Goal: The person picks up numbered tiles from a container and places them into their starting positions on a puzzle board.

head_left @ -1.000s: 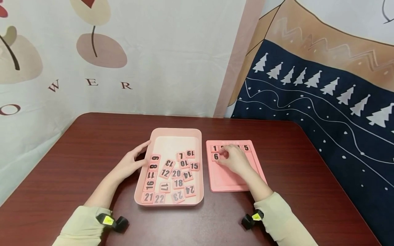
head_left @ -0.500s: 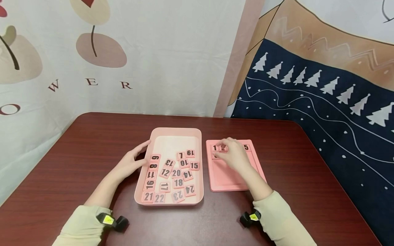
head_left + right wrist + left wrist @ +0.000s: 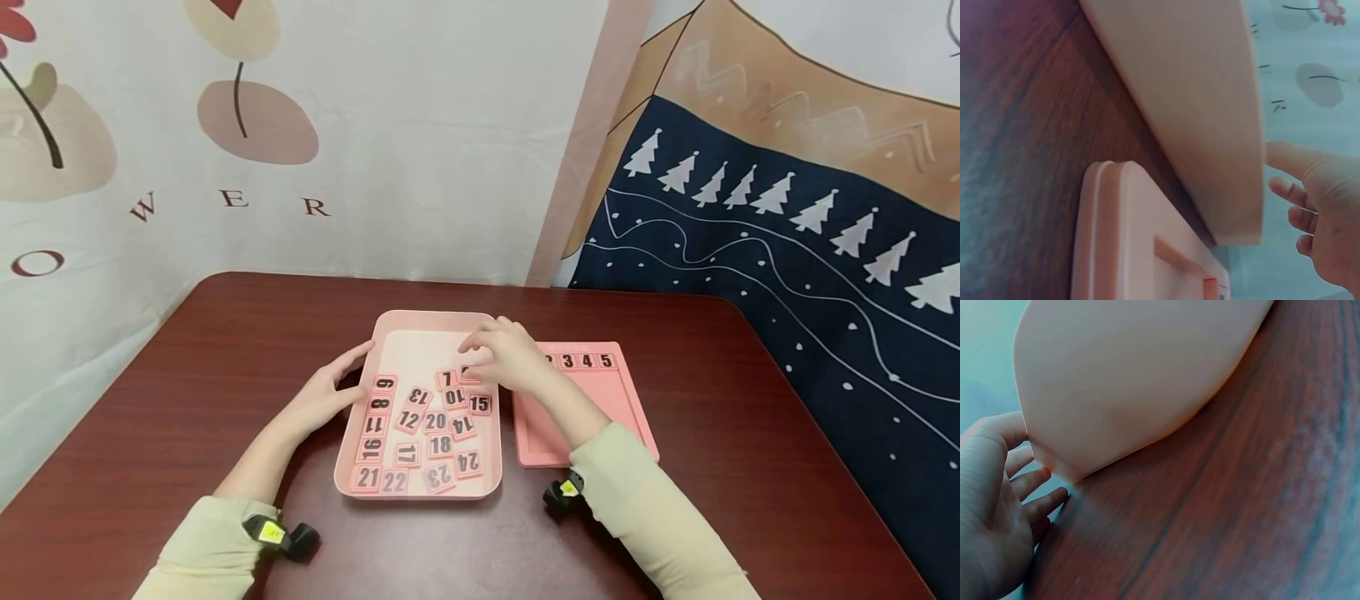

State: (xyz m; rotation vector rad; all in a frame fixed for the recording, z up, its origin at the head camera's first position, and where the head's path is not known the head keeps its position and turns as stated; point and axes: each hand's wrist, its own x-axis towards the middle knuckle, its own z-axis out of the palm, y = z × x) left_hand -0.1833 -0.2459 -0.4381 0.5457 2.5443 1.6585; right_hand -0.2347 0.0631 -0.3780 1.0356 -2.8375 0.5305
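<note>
Right hand (image 3: 508,360): we are shifting from pink number board (image 3: 611,408) to above tray (image 3: 411,348), fingers parted.
Left hand (image 3: 321,400): spreading along tray's side, presumably steadying it.
Number tiles (image 3: 436,421): mostly lying inside tray.

A red-brown wood-grained desk (image 3: 255,358) is backed by a pale flower-printed cloth (image 3: 420,167) and a navy tree-printed cloth (image 3: 787,342).

The tray (image 3: 420,346) is pale pink; the board (image 3: 585,412), deeper; tiles (image 3: 436,422), black-numbered.
</note>
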